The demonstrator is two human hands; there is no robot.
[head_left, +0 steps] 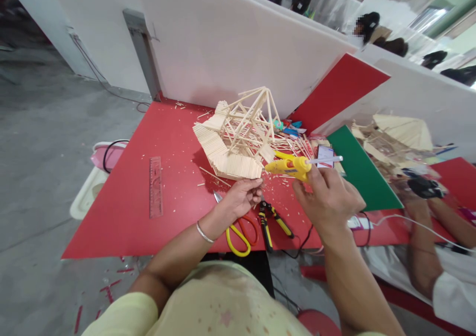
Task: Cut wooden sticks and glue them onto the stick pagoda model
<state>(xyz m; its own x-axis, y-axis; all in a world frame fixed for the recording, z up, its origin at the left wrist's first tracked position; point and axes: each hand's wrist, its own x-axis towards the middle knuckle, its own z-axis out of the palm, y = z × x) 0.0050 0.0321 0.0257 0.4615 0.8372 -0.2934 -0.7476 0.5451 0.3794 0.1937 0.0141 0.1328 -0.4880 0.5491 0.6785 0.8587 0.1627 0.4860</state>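
A model house of thin wooden sticks (238, 137) stands on the red table (148, 227). My right hand (327, 199) is closed around a yellow hot glue gun (290, 167), its nozzle pointing left at the lower right corner of the model's slatted panel. My left hand (241, 197) rests just below that corner, its fingers curled in a pinch near the panel's edge; what they hold is too small to see. A bangle circles my left wrist.
Yellow-handled scissors (238, 234) and black-and-yellow pliers (271, 222) lie under my hands. A ruler (156, 187) lies at the left. Loose sticks (297, 145) litter the table behind the gun. Another person's arms (427, 236) work at the right by a second stick model (394, 137).
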